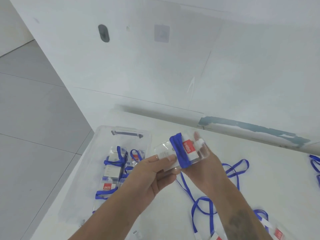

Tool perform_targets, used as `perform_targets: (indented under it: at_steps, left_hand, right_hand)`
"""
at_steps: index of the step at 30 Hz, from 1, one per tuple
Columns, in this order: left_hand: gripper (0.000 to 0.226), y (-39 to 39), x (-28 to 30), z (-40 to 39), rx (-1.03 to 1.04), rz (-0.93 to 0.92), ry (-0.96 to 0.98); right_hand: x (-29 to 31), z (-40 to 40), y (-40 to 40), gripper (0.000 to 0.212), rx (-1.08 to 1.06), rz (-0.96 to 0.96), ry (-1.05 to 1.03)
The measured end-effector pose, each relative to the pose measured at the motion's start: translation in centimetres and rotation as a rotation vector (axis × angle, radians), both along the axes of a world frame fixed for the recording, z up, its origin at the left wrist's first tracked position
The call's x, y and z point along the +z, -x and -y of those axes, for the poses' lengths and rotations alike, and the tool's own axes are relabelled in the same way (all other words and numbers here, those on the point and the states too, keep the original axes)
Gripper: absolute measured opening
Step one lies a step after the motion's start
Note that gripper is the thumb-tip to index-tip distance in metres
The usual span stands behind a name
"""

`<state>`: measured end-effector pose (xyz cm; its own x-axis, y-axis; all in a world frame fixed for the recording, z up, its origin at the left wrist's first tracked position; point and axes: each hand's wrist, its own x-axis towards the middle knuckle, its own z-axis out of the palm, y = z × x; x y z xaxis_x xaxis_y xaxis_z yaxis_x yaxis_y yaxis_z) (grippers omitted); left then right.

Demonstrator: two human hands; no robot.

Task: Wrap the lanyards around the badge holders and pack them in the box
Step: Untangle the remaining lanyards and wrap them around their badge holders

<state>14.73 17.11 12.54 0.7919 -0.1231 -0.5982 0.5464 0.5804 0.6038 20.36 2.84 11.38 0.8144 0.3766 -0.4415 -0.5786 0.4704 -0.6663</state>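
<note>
Both hands hold a clear badge holder (166,151) with a red and white label above the white table (259,170). My left hand (155,172) pinches its left end between thumb and fingers. My right hand (199,163) grips its right end from behind. A blue lanyard (180,151) is wound several times around its middle, and the loose tail (197,201) trails down onto the table. The clear plastic box (103,135) lies to the left with several wrapped badge holders (112,168) inside.
More loose blue lanyards (235,168) lie right of my hands, and others (314,165) at the right edge. Further badge holders (275,231) sit at the bottom right. A white wall rises behind the table; grey floor lies left.
</note>
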Motion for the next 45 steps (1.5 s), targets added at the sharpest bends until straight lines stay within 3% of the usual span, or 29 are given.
perform_targets:
  at_steps: [3,7,12,17,19,23,25,30,34,41,45]
  left_hand:
    - [0.024,0.3,-0.4,-1.1,0.104,-0.049,-0.042]
    - [0.021,1.2,-0.8,-3.2,0.098,-0.079,-0.113]
    - [0.028,2.5,-1.5,-7.2,0.042,-0.019,-0.350]
    - [0.011,3.6,-1.7,-9.9,0.086,0.031,-0.587]
    - [0.007,4.0,-2.3,-10.5,0.126,-0.007,-0.603]
    - [0.004,4.4,-3.8,-10.6,0.215,-0.138,-0.587]
    - [0.006,4.5,-4.5,-10.7,0.263,-0.216,-0.534]
    - [0.006,4.4,-5.1,-10.5,0.464,-0.461,-0.260]
    - [0.014,3.5,-6.2,-10.3,0.556,-0.584,-0.183]
    - [0.024,2.0,-9.9,-10.7,0.567,-0.720,-0.331]
    - [0.011,1.5,-12.3,-10.7,0.565,-0.770,-0.413]
  right_hand:
    - [1.3,-0.3,-0.7,0.047,0.158,0.192,0.237]
    - [1.5,-2.2,-1.7,0.021,0.403,0.432,0.639]
    - [1.3,-5.2,-2.0,0.016,0.601,0.467,0.759]
    - [0.6,-8.4,-1.6,0.017,0.771,0.508,0.812]
    - [0.1,-9.7,-1.3,0.009,0.753,0.555,0.853]
    - [-1.2,-11.2,-1.3,0.020,0.705,0.744,1.124]
    - [-1.5,-11.9,-1.4,0.011,0.751,0.823,1.237]
    - [-2.4,-13.6,-1.8,0.012,0.870,0.796,1.230]
    - [-3.6,-15.0,-2.2,0.016,0.897,0.793,1.286]
    - [-6.6,-17.2,-2.8,0.017,0.936,0.772,1.304]
    - [-8.1,-18.6,-3.1,0.019,0.969,0.755,1.310]
